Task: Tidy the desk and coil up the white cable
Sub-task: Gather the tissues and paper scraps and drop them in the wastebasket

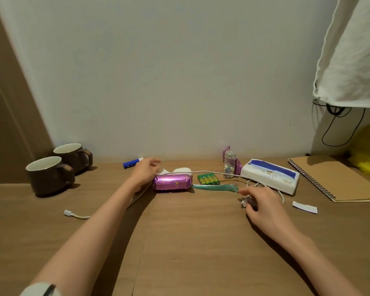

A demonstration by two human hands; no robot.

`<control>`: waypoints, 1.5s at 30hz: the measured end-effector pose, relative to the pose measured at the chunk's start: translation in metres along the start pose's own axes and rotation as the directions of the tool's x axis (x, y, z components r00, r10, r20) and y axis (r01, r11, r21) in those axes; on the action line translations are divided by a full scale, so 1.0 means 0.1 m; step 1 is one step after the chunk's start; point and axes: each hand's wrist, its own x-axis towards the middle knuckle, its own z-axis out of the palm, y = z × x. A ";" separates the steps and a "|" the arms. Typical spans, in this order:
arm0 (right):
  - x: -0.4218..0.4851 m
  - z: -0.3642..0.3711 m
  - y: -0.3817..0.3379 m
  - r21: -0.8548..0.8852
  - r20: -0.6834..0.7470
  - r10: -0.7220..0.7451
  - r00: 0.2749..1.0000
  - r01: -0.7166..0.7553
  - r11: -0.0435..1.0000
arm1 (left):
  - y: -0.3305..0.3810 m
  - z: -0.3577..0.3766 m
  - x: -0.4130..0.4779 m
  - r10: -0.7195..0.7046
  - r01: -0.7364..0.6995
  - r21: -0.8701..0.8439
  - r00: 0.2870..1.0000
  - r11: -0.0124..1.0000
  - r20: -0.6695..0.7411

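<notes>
Home desk: mugs (51, 171), tissue pack (269, 175), notebook (338, 178).

The left hand (144, 173) and forearm hide part of the white cable (212, 173). The right hand (262, 201) covers a small dark object, too hidden to identify. The notebook (338, 178) runs off the right edge.

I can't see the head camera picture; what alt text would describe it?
Two bare hands reach over a wooden desk: the left hand touches a white cable behind a pink packet, and the right hand closes on the cable's other end. Two brown mugs, green batteries, a tissue pack and a notebook lie around.
</notes>
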 end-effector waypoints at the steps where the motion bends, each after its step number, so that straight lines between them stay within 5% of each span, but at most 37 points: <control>1: 0.00 0.00 0.01 -0.008 0.000 0.002 1.000 -0.002 1.000 | 0.00 0.01 0.04 -0.017 0.017 0.013 0.999 1.000 0.031; 8: 0.02 0.03 0.07 0.010 -0.003 0.051 0.999 -0.051 0.999 | -0.06 0.03 0.27 -0.160 0.154 0.045 0.971 0.987 0.175; 17: 0.05 0.05 0.12 -0.004 -0.033 0.043 0.999 -0.043 0.999 | -0.12 0.06 0.32 -0.216 0.219 -0.008 0.965 0.976 0.152; 28: 0.03 0.00 0.08 0.119 -0.145 0.064 0.987 -0.047 0.992 | 0.04 -0.03 0.18 -0.073 0.060 -0.210 0.996 0.976 -0.057; 33: 0.01 -0.07 -0.01 0.326 -0.241 0.087 0.967 -0.004 0.945 | 0.35 -0.27 -0.05 0.013 -0.064 -0.317 0.987 0.946 -0.158; 45: -0.21 -0.28 -0.58 0.710 -0.171 0.132 0.976 0.030 0.704 | 0.70 -0.75 -1.55 0.128 -0.156 -0.426 0.987 0.891 -0.092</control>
